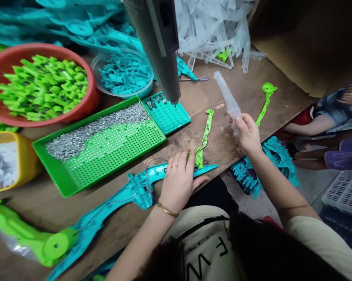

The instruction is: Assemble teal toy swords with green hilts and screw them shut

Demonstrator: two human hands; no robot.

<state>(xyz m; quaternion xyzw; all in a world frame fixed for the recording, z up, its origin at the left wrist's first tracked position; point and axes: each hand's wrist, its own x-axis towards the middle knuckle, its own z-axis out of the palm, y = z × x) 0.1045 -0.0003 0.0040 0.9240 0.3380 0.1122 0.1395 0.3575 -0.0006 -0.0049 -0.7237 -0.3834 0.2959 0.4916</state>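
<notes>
My right hand [248, 134] is closed around the lower end of a translucent plastic blade-shaped piece [227, 93], raised at a tilt above the table. Lying over the right end of a long turquoise plastic shell [137, 189] is my left hand [178, 179], its fingers curled across the part and its thumb on the near side. Thin wires run along this shell. Beside those fingers a narrow lime-green strip [205, 134] with a wire points away from me; its lower end touches the shell. A green disc-ended arm [57, 246] joins the shell at the left.
A grey electric screwdriver [167, 62] hangs over the table. Nearby are a green tray of screws [120, 154], a small turquoise tray [176, 119], a red bowl [89, 78] of green parts and a clear tub [135, 93]. Another green strip [265, 103] lies right; people sit beyond.
</notes>
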